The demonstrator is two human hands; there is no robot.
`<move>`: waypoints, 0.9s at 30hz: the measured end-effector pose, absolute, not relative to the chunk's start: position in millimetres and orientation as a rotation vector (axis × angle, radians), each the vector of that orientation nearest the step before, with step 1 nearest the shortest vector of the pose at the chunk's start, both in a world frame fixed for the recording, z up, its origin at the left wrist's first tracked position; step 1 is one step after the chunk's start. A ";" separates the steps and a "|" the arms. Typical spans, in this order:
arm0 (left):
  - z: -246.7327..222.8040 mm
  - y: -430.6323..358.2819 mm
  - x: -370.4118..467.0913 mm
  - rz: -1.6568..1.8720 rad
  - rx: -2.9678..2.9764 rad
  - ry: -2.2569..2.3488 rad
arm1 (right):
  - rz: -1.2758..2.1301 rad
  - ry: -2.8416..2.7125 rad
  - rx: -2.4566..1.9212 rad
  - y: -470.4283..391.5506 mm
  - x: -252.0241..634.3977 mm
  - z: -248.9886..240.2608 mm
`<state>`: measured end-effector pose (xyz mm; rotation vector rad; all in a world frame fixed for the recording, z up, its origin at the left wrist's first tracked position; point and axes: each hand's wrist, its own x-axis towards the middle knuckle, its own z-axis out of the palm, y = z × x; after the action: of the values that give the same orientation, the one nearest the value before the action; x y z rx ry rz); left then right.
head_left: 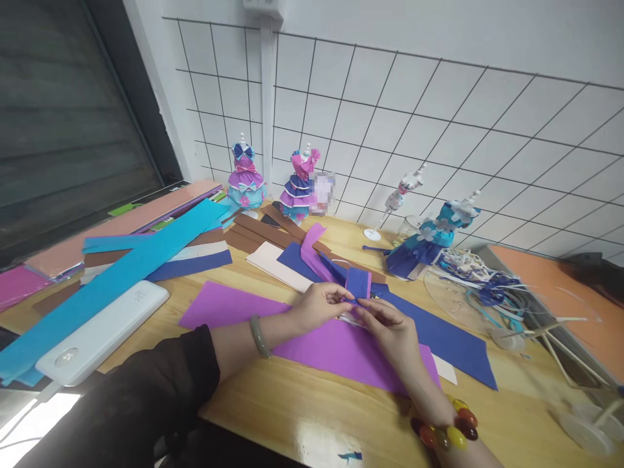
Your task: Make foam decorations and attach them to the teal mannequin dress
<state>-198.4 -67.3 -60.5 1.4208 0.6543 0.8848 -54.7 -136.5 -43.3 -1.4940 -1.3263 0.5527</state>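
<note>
Both hands meet above a wide purple strip (234, 305) on the wooden table. Between them is a small dark blue piece with purple edging (358, 283), standing up from the fingertips. My left hand (324, 305) pinches its lower left edge with thumb and forefinger. My right hand (394, 328) pinches the same piece from the right, fingertips almost touching the left ones. A long dark blue strip (448, 338) lies behind and right of my right hand. A curled purple strip (312, 253) and a cream strip (277, 266) lie beyond my left hand.
Several small dress forms stand at the back, one in a pink and light blue dress (245, 182). Bright blue strips (121, 279) and a white power bank (104, 331) lie left. Brown strips (248, 234) lie behind. Tangled cords (480, 276) sit right, near an orange sheet (560, 286).
</note>
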 end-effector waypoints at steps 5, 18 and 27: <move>-57.5 -68.0 -199.8 0.933 1.538 0.692 | 0.467 -1.395 -1.475 -136.8 -52.4 -46.1; -57.5 -66.9 -203.1 1.010 1.732 0.698 | 0.478 -1.391 -1.445 -134.7 -48.0 -52.5; -59.5 -66.0 -202.7 0.996 1.686 0.657 | 0.807 -1.218 -1.501 -134.3 -51.3 -49.2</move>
<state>-202.7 -66.0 -59.5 1.6864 0.6565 0.9961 -51.3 -134.3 -49.2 -1.5013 -1.2178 0.8075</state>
